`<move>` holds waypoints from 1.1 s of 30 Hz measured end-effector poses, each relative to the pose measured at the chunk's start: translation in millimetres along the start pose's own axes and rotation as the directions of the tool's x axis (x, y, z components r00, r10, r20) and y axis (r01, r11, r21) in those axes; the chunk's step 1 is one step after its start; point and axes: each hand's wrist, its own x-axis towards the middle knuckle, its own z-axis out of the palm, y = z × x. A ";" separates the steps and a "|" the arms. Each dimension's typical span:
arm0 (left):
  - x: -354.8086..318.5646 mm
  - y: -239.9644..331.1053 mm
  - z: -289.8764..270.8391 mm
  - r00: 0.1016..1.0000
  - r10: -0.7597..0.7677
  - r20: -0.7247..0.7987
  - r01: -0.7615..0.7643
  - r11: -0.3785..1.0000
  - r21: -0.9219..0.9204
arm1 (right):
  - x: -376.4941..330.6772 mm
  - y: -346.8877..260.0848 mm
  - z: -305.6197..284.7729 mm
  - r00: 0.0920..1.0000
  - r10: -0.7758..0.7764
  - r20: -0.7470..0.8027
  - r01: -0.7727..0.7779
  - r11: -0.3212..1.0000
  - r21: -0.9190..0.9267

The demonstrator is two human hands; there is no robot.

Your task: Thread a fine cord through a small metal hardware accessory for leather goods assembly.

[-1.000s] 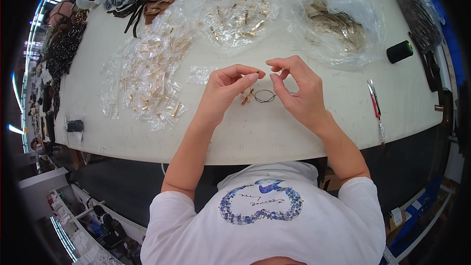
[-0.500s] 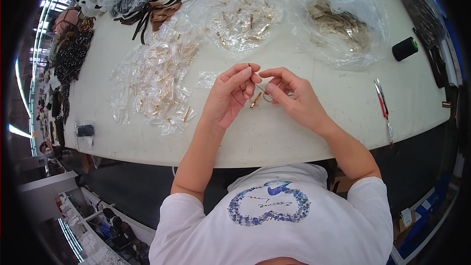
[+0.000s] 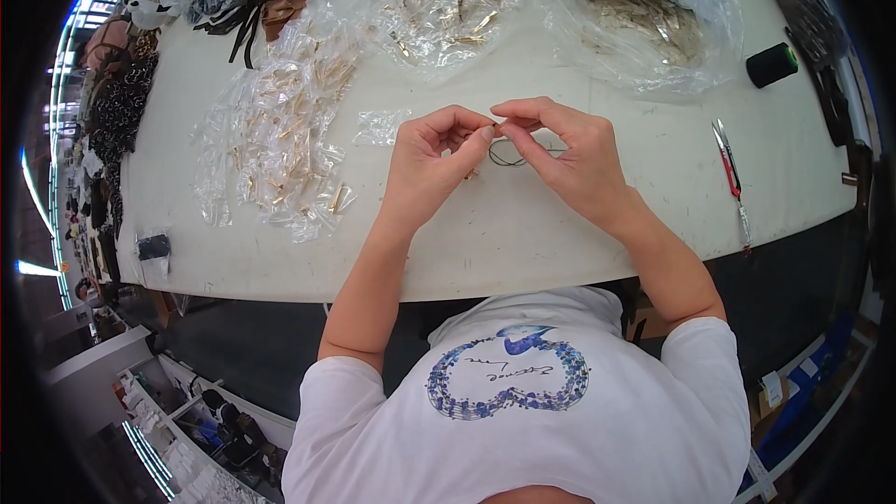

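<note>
Fingertip to fingertip, my left hand [image 3: 427, 161] and my right hand [image 3: 577, 154] meet above the white table [image 3: 523, 252]. Both pinch a thin dark cord [image 3: 505, 164], which hangs in a loop below my right thumb. Its tail runs out behind the right fingers. Where the fingertips join, a tiny dark bit shows, too small to make out. A small gold metal piece [image 3: 473, 174] lies by my left thumb, mostly hidden behind the hand.
Small clear bags with gold pieces [image 3: 294, 131] are heaped on the left, more in a big plastic bag [image 3: 448, 14] ahead. A bag of beige pieces [image 3: 644, 14] lies far right. Red-handled scissors [image 3: 729, 163] and a black thread spool [image 3: 772, 66] are at right.
My hands have come together, with the right fingertips now at the left ones. The gold piece has become mostly covered by my left hand. The whole view has shifted slightly.
</note>
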 end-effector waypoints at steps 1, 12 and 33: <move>-0.3 -1.5 0.2 1.000 0.014 0.000 -0.014 1.000 0.021 | -0.7 1.2 0.1 1.000 0.007 0.003 -0.007 1.000 -0.008; -2.2 -5.9 -0.2 0.998 0.010 0.059 -0.017 0.992 0.124 | -2.6 -0.6 -3.6 0.996 -0.055 0.069 0.062 0.993 -0.103; -4.4 -6.1 2.4 1.000 -0.018 0.008 0.017 0.991 0.129 | -3.5 -3.1 0.3 0.999 -0.005 0.047 0.010 0.995 -0.104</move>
